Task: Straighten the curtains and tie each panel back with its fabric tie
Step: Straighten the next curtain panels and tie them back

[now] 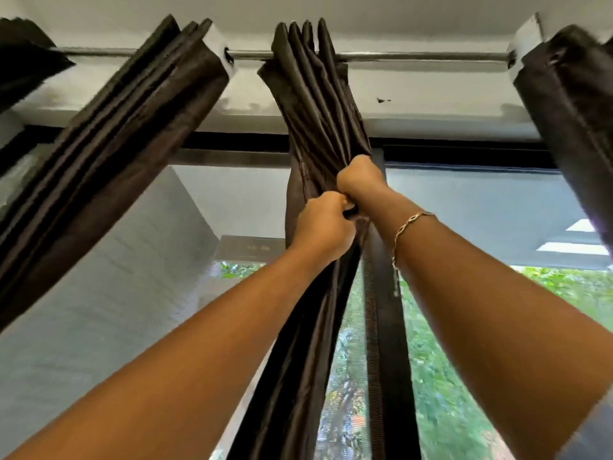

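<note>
A dark brown curtain panel (318, 104) hangs bunched in folds from the metal rod (414, 56) at the centre of the view. My left hand (323, 227) grips the gathered folds from the left side. Just above it my right hand (360, 177), a chain bracelet on its wrist, grips the same bunch from the right. Both arms reach up and the two hands touch each other. A small dark piece of fabric shows between them; I cannot tell whether it is the tie.
Another gathered brown panel (132, 121) hangs to the left, and one more (570, 104) at the right edge. A fourth bunch (23, 54) sits at the far left. Behind are a dark window frame (388, 327), grey roller blinds (464, 200) and greenery outside.
</note>
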